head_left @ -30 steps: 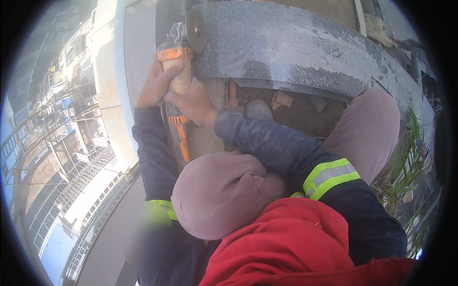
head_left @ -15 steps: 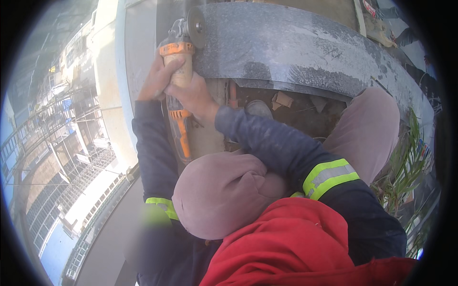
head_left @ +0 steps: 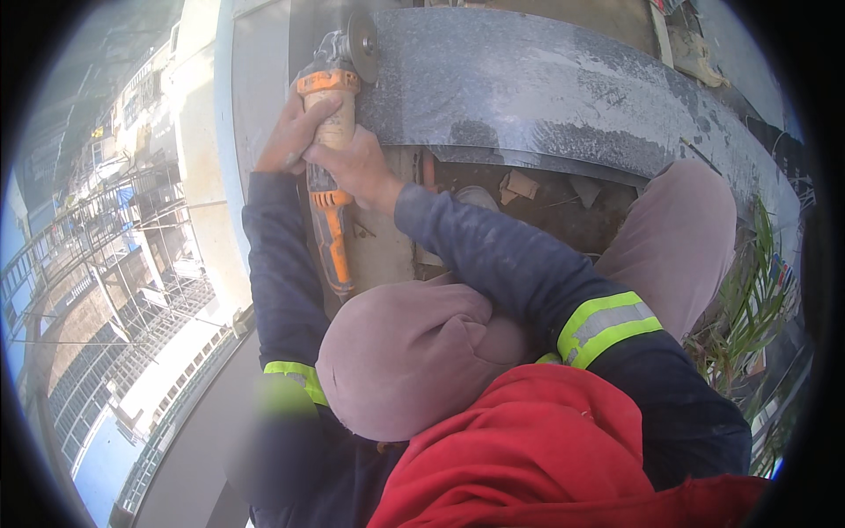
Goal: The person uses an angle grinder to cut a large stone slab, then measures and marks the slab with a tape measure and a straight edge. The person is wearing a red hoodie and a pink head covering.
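Left hand (head_left: 289, 134) and right hand (head_left: 359, 169) both wrapped round the orange-and-cream grinder (head_left: 337, 128), its disc (head_left: 363, 49) at the left end of the grey sheet (head_left: 528, 88); how much edge is worked, how much remains, I can't tell

Bright daylight, hazy and bent at the rim
Strong light whitens the buildings (head_left: 180, 339) on my left, while the hollow (head_left: 568, 207) under the metal sheet (head_left: 519, 70) sits in shade; a pale haze softens the grinder (head_left: 337, 130) near the top, a blurred smear covers part of my left sleeve (head_left: 286, 264), my right sleeve (head_left: 502, 255) looks sharper, and the fisheye bows straight edges toward a black, vignetted border
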Motion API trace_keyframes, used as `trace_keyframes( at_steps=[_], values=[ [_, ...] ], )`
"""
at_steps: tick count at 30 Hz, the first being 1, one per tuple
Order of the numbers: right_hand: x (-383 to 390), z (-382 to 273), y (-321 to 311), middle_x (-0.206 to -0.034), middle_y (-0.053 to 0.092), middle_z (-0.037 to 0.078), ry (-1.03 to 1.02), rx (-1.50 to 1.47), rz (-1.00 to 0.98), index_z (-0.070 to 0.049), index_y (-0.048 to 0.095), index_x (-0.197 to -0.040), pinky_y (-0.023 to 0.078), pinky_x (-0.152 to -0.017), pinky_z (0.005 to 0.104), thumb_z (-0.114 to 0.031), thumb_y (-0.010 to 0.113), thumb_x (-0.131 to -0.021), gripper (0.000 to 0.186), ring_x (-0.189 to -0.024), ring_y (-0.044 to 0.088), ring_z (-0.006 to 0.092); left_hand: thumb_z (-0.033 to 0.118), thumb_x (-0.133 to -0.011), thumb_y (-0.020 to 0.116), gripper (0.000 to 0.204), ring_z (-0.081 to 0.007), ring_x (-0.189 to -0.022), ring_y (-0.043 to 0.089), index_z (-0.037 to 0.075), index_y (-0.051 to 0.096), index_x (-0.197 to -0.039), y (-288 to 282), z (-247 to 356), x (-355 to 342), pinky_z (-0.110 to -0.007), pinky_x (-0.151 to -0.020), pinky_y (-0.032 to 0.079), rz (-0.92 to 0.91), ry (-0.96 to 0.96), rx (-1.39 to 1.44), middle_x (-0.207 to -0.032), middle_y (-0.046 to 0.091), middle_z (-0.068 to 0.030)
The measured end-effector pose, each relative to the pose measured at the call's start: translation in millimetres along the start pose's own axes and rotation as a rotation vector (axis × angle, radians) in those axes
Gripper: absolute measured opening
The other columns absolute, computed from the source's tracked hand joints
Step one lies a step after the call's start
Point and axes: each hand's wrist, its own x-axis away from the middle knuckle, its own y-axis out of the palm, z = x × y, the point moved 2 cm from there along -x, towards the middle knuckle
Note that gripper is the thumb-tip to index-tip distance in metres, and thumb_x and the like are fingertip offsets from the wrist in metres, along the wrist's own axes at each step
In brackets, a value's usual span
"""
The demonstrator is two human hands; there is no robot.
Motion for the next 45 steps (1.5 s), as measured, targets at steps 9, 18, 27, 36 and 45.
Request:
trace_keyframes(
  at_steps=[9,18,27,36,45],
  values=[
    [-1,5,-3,-0.105,0.07,0.011,0.009,0.012,0.012,0.007,0.059,-0.119,0.058,-0.078,0.0312,-0.012,0.077,-0.085,0.042,-0.092,0.07,0.0167,0.023,-0.1,0.07,0.062,-0.0196,-0.109,0.065,0.0,0.039,-0.148,6,4,3,-0.034,-0.09,0.057,-0.014,0.02,0.005,-0.13,0.059,-0.0144],
    [22,10,3,-0.109,0.069,0.01,0.002,0.082,-0.015,0.004,0.054,-0.127,0.056,-0.084,0.0313,-0.014,0.076,-0.088,0.049,-0.096,0.068,0.015,0.022,-0.1,0.07,0.062,-0.0197,-0.112,0.064,-0.001,0.039,-0.149,6,2,30,-0.034,-0.092,0.056,0.006,-0.023,-0.006,-0.13,0.059,-0.0149],
    [29,15,4,-0.108,0.068,0.009,-0.005,0.081,-0.008,0.003,0.056,-0.126,0.056,-0.082,0.0306,-0.015,0.077,-0.087,0.048,-0.096,0.068,0.0153,0.016,-0.097,0.072,0.062,-0.0213,-0.115,0.063,-0.004,0.04,-0.146,3,-2,35,-0.034,-0.094,0.056,-0.007,-0.034,0.058,-0.131,0.059,-0.0155],
    [25,5,3,-0.108,0.068,0.01,-0.026,0.035,-0.028,0.005,0.056,-0.124,0.056,-0.082,0.0307,-0.015,0.077,-0.087,0.047,-0.097,0.068,0.0153,0.022,-0.099,0.07,0.064,-0.0209,-0.114,0.063,-0.003,0.038,-0.149,6,-1,28,-0.034,-0.094,0.055,0.027,-0.019,-0.021,-0.132,0.059,-0.016],
    [14,6,1,-0.107,0.068,0.007,0.0,0.033,-0.016,0.003,0.06,-0.124,0.056,-0.08,0.0294,-0.014,0.077,-0.089,0.043,-0.095,0.068,0.0134,0.022,-0.099,0.07,0.063,-0.0194,-0.11,0.064,-0.001,0.039,-0.148,2,-3,15,-0.034,-0.09,0.057,0.003,0.012,0.004,-0.129,0.059,-0.0147]
  ],
)
